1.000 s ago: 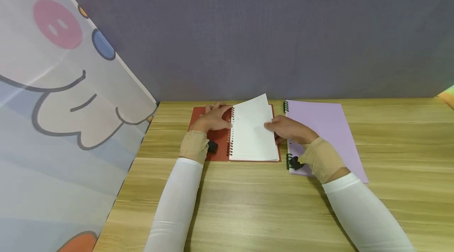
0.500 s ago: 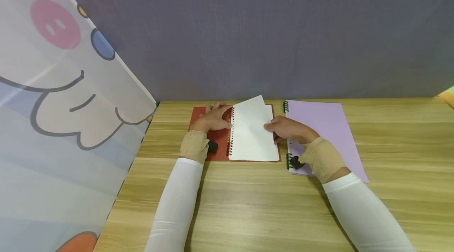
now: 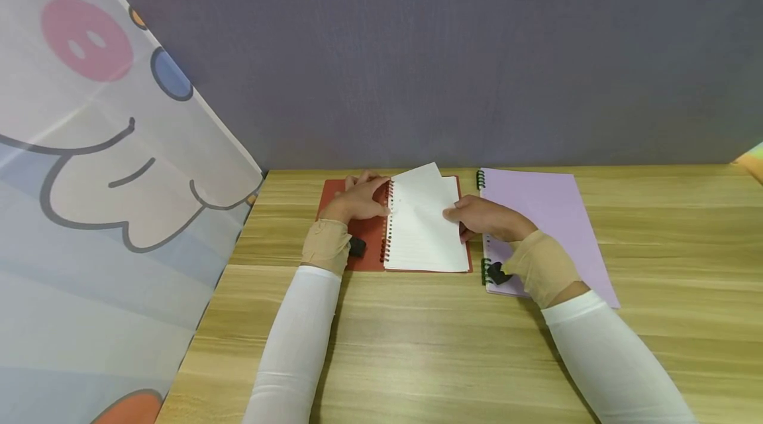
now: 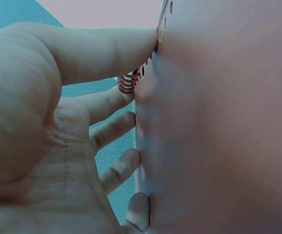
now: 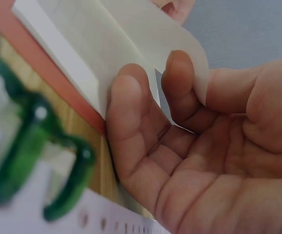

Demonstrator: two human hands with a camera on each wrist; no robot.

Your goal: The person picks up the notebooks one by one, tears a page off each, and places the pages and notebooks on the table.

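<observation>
A small spiral notebook lies open on the table, its red cover [image 3: 371, 242] folded out to the left and its white pages [image 3: 420, 238] facing up. My left hand [image 3: 360, 201] spreads over the cover; the thumb touches the row of holes by the red coil [image 4: 126, 83], while the fingertips press the cover. At the pages' right edge, my right hand [image 3: 490, 217] pinches a sheet [image 5: 199, 63] between thumb and index finger. That top sheet is bent and skewed, its far corner raised above the stack. The right middle finger curls below, near the red back cover [image 5: 58, 78].
Right of the small notebook lies a larger purple notebook [image 3: 548, 212] with green coils [image 5: 38, 141], partly under my right wrist. A dark grey panel [image 3: 417, 59] rises behind the wooden table [image 3: 411, 344]. A cartoon-printed sheet [image 3: 119, 291] borders the left side.
The top sheet's far corner has dropped a little and shifted left, and the sheet has turned slightly. Both hands stay almost in place.
</observation>
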